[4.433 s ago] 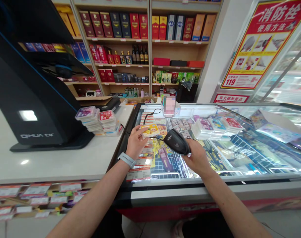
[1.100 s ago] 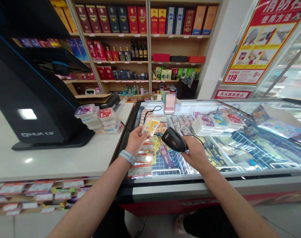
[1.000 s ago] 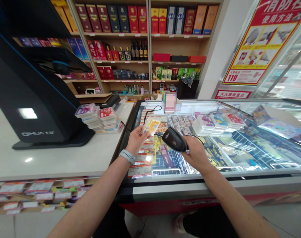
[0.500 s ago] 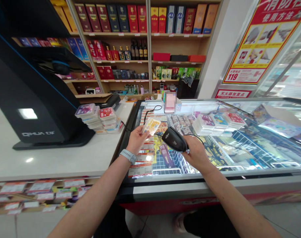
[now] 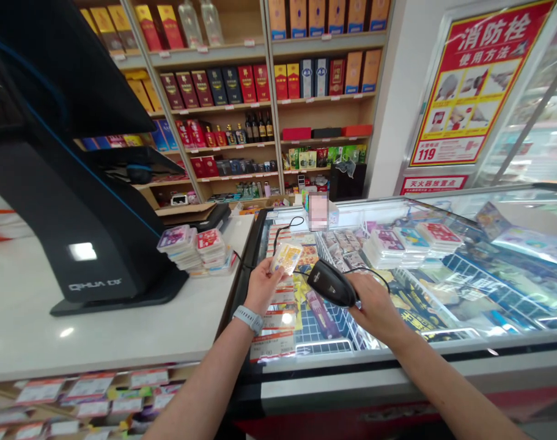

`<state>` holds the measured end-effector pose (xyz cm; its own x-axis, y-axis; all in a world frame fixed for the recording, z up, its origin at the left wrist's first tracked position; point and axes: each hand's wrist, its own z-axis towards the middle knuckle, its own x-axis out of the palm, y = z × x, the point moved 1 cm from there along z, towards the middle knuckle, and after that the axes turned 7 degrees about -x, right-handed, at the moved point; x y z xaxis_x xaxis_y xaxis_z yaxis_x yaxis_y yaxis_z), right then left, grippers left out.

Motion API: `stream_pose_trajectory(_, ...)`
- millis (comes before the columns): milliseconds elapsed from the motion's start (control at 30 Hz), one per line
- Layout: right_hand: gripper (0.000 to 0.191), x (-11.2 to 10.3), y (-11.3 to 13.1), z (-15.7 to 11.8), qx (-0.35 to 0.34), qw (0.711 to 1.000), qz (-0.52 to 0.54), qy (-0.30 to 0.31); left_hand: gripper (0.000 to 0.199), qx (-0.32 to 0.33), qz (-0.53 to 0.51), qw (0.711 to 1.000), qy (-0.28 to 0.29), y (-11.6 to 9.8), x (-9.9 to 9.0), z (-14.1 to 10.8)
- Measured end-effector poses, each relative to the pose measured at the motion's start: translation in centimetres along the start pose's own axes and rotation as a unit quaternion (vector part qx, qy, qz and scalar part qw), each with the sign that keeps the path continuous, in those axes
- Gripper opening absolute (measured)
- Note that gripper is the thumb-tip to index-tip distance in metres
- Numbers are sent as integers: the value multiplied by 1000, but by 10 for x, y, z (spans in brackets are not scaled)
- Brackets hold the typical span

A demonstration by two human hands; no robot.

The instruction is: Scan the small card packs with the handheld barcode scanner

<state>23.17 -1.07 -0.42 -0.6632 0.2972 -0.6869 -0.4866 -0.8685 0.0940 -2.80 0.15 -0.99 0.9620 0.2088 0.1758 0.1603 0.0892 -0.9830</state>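
Observation:
My left hand (image 5: 264, 284), with a grey watch band at the wrist, pinches a small flat clear package with a yellow label (image 5: 287, 258). My right hand (image 5: 374, 305) is wrapped around the handle of a black barcode scanner (image 5: 332, 284). The scanner's head points left toward the package, with a small gap between them. Both hands are over the glass top of a chest freezer (image 5: 278, 373). Similar flat packs stand in stacks on the glass to the right (image 5: 388, 247) and on the white counter to the left (image 5: 180, 244).
A large black checkout terminal (image 5: 99, 244) stands on the white counter (image 5: 136, 342). A black cable (image 5: 287, 226) lies on the freezer glass. Farther right is an opened carton (image 5: 526, 232). Behind the freezer rise shelves (image 5: 223, 110) of boxes and bottles.
The camera view has tilted up, so hands, freezer and shelves sit lower in the picture. Both hands keep their holds, and package and scanner stay about as far apart.

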Motion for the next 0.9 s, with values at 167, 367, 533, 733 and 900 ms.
stream_pose_trajectory(167,45,2,-2,-3,-4,1000,-1,1,38,0,-1,1000,-6,-2,1,-2)
stream_pose_trajectory(367,45,-1,1,-1,-3,1000,-12,-15,38,-3,0,1000,-2,1,1,0)
stream_pose_trajectory(533,40,-2,3,2,-3,1000,-16,-2,38,1,2,1000,6,3,0,2)
stream_pose_trajectory(733,37,-1,4,1,-9,999,-32,-4,38,-1,-4,1000,-6,1,-1,-1)
stream_pose_trajectory(900,36,1,3,0,-8,999,-36,4,37,-3,-7,1000,-5,-1,0,-2)
